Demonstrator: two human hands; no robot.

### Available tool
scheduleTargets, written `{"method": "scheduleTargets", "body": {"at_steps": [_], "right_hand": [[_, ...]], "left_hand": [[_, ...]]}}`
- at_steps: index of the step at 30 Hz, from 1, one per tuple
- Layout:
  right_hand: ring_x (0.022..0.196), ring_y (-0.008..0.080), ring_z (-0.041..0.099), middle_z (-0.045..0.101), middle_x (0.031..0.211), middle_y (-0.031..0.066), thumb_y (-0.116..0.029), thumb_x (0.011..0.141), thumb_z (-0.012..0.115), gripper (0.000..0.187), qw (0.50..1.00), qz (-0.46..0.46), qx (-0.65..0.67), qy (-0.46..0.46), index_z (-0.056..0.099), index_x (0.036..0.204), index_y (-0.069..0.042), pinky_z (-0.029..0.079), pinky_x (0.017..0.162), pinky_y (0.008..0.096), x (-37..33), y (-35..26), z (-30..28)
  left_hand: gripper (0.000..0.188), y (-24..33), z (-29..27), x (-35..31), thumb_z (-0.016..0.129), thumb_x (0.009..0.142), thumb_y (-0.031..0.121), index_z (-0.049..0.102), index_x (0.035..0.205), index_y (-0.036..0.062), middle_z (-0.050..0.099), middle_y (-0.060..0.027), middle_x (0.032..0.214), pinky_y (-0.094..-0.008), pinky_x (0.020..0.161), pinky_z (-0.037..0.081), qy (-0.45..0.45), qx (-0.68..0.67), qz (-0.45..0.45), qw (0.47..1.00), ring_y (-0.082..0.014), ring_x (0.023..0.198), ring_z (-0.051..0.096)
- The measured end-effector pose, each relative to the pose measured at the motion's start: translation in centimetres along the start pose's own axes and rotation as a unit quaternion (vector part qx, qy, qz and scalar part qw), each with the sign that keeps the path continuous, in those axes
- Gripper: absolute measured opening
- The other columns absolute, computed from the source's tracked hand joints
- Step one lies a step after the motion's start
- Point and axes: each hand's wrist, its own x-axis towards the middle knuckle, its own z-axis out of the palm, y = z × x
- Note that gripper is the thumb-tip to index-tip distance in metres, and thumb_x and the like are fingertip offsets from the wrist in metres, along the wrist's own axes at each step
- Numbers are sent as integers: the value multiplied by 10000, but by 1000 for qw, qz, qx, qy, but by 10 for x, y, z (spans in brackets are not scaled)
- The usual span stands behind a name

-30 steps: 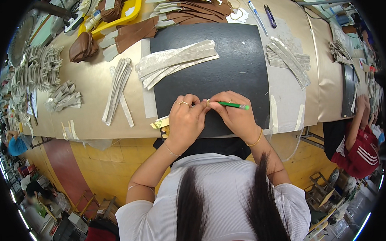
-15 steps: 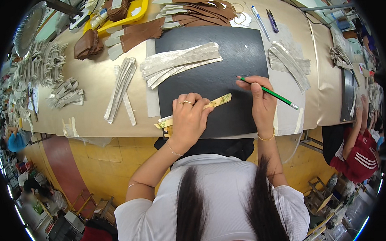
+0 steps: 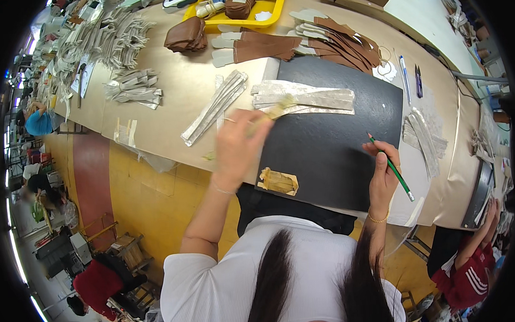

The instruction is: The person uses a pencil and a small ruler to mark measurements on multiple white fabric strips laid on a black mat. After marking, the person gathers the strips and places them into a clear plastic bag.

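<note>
My left hand, smeared by motion, is closed around a flat yellow strip with a greenish pattern. It hangs over the left edge of a black mat; the strip's far end overlaps a fan of pale grey strips lying on the mat. A green pencil sits in my closed right hand, over the mat's right edge, its point aimed up and left. At the mat's near left corner lies a small yellowish taped piece. Whether my left hand holds anything besides the yellow strip is hidden.
Pale strip bundles lie left and right of the mat. Behind it are brown pieces with pale ends, a brown stack and a yellow tray. A blue pen and thread snips lie far right.
My left hand has moved away from me and leftward with the yellow strip, uncovering the taped piece at the mat's corner. The whole view has turned. My right hand still holds the pencil.
</note>
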Motion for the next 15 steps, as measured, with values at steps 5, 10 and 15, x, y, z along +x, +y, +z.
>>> {"method": "scheduleTargets", "body": {"at_steps": [5, 10, 15], "right_hand": [[1011, 234, 677, 688, 1075, 130, -89, 1018, 618, 159, 994, -35, -105, -8, 671, 1134, 6, 524, 931, 335, 13, -5, 7], [924, 240, 689, 686, 1068, 121, -76, 991, 652, 154, 981, -87, -171, 3, 679, 1128, -13, 532, 869, 319, 40, -6, 15], [850, 299, 623, 613, 953, 102, -90, 899, 739, 189, 945, -128, -295, -63, 689, 1079, -65, 510, 798, 385, 75, 7, 21]], "left_hand": [[208, -69, -23, 24, 807, 846, 113, 730, 1013, 16, 692, -118, 963, -364, 759, 524, 82, 76, -88, 990, -271, 857, 662], [215, -74, -14, 32, 806, 837, 76, 742, 1031, 9, 681, -98, 981, -348, 767, 524, 118, 87, -21, 989, -262, 860, 663], [243, -17, 0, 35, 822, 812, 59, 747, 1040, 21, 667, -90, 959, -342, 748, 529, -12, -32, 20, 999, -252, 835, 658]]}}
